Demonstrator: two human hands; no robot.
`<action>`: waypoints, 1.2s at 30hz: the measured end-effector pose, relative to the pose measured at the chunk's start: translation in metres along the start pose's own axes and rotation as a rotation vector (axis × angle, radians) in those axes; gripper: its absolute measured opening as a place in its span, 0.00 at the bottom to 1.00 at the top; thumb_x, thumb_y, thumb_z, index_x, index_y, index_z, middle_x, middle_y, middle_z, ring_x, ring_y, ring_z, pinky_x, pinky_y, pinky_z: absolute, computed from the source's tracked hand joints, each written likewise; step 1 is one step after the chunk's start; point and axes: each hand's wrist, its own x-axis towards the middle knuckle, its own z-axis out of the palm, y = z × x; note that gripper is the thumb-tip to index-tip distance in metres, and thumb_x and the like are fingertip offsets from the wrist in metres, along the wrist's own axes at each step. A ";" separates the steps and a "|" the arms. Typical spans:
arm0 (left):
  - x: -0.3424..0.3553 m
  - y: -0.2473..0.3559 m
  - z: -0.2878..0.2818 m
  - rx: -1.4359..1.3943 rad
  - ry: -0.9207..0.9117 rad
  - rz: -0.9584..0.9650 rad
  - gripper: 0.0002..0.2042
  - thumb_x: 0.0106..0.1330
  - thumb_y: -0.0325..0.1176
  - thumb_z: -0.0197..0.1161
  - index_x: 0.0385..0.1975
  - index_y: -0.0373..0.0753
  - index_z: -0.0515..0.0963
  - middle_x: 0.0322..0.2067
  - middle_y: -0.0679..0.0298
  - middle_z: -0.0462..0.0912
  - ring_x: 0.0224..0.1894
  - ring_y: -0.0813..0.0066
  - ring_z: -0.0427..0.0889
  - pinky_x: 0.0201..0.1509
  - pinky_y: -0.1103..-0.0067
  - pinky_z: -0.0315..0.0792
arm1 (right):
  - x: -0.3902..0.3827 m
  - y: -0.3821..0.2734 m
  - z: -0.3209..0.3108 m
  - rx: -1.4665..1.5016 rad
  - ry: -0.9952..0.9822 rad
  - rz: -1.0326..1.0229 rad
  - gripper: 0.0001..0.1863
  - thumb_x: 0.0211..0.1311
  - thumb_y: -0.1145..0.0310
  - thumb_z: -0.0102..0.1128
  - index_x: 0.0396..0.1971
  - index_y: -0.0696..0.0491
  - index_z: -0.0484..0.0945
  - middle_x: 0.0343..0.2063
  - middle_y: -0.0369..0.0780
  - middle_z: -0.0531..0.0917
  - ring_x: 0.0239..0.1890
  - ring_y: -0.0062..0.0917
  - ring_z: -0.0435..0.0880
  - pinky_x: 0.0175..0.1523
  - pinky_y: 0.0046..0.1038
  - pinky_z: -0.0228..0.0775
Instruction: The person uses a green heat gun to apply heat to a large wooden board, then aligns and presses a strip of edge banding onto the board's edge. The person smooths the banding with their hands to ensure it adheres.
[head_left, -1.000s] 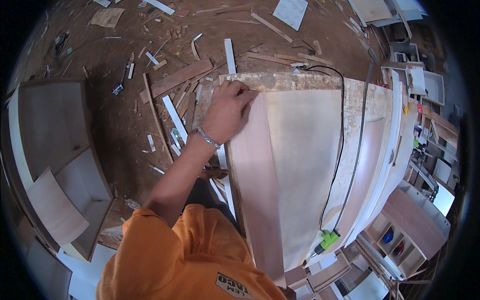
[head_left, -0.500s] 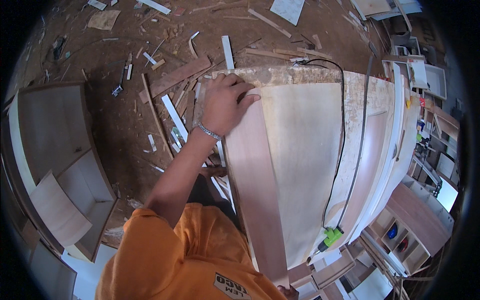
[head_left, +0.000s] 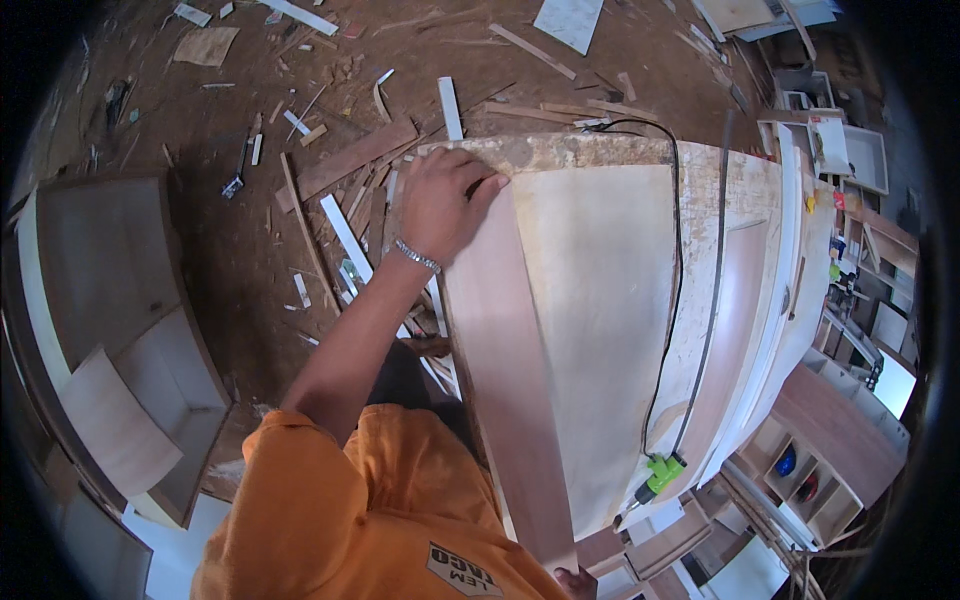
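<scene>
A long, pinkish wooden strip (head_left: 505, 340) lies along the near left edge of the workbench, over a pale plywood sheet (head_left: 595, 290). My left hand (head_left: 447, 200), with a chain bracelet at the wrist, grips the strip's far end; its thumb is on top and its fingers curl over the edge. At the lower edge of the view, my right hand (head_left: 575, 582) shows only in part, closed on the strip's near end. The rest of that hand is hidden. A green and black power tool (head_left: 660, 475) lies on the bench, right of the sheet.
A dark cable (head_left: 679, 250) runs across the worn bench top (head_left: 570, 151). To the left stands an open cabinet box (head_left: 105, 270) with a curved thin panel (head_left: 120, 420). Wood offcuts (head_left: 347, 238) litter the brown floor. Several cabinet carcasses (head_left: 825, 440) stand at the right.
The view has shifted slightly. My left hand keeps its hold at the strip's far end, its thumb a little nearer the edge. My right hand shows slightly more.
</scene>
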 end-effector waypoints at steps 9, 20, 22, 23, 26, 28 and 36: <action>-0.145 0.031 -0.010 -0.423 0.340 -0.498 0.21 0.72 0.34 0.67 0.62 0.36 0.79 0.54 0.47 0.84 0.59 0.50 0.82 0.67 0.62 0.72 | 0.016 -0.004 0.032 0.300 -0.127 0.581 0.20 0.82 0.57 0.50 0.55 0.58 0.81 0.45 0.44 0.90 0.46 0.32 0.89 0.51 0.36 0.81; -0.205 0.065 0.030 -0.350 0.380 -0.367 0.23 0.74 0.27 0.61 0.67 0.30 0.72 0.63 0.43 0.76 0.67 0.46 0.75 0.72 0.63 0.67 | 0.068 0.006 0.044 -0.070 -0.239 0.293 0.22 0.78 0.53 0.55 0.48 0.58 0.83 0.45 0.52 0.88 0.42 0.42 0.88 0.45 0.41 0.80; -0.210 0.066 0.029 -0.350 0.379 -0.352 0.22 0.74 0.26 0.60 0.66 0.29 0.72 0.63 0.43 0.77 0.66 0.45 0.75 0.71 0.62 0.68 | 0.071 0.004 0.050 -0.064 -0.239 0.309 0.22 0.78 0.53 0.55 0.48 0.59 0.83 0.45 0.52 0.88 0.42 0.42 0.88 0.45 0.42 0.80; -0.211 0.067 0.030 -0.340 0.384 -0.351 0.22 0.74 0.26 0.60 0.66 0.29 0.72 0.62 0.43 0.77 0.65 0.45 0.75 0.71 0.62 0.68 | 0.072 0.004 0.053 -0.057 -0.238 0.319 0.22 0.78 0.53 0.55 0.48 0.59 0.83 0.45 0.53 0.88 0.42 0.42 0.88 0.45 0.42 0.80; -0.215 0.067 0.033 -0.307 0.404 -0.341 0.21 0.74 0.25 0.58 0.65 0.29 0.73 0.62 0.44 0.78 0.65 0.45 0.76 0.71 0.61 0.68 | 0.078 0.006 0.056 -0.055 -0.243 0.330 0.22 0.77 0.52 0.56 0.48 0.59 0.83 0.45 0.53 0.88 0.43 0.43 0.88 0.45 0.42 0.80; -0.214 0.066 0.035 -0.284 0.419 -0.323 0.20 0.74 0.25 0.57 0.65 0.29 0.74 0.61 0.44 0.78 0.64 0.45 0.76 0.71 0.61 0.68 | 0.079 0.007 0.059 -0.056 -0.246 0.332 0.22 0.77 0.52 0.56 0.48 0.59 0.83 0.46 0.53 0.87 0.43 0.43 0.88 0.45 0.42 0.80; -0.217 0.055 0.038 -0.271 0.384 -0.291 0.21 0.74 0.25 0.57 0.67 0.31 0.73 0.63 0.48 0.77 0.65 0.48 0.74 0.72 0.62 0.66 | 0.086 0.003 0.064 -0.040 -0.277 0.364 0.22 0.77 0.52 0.56 0.48 0.59 0.83 0.46 0.54 0.87 0.43 0.44 0.87 0.45 0.43 0.79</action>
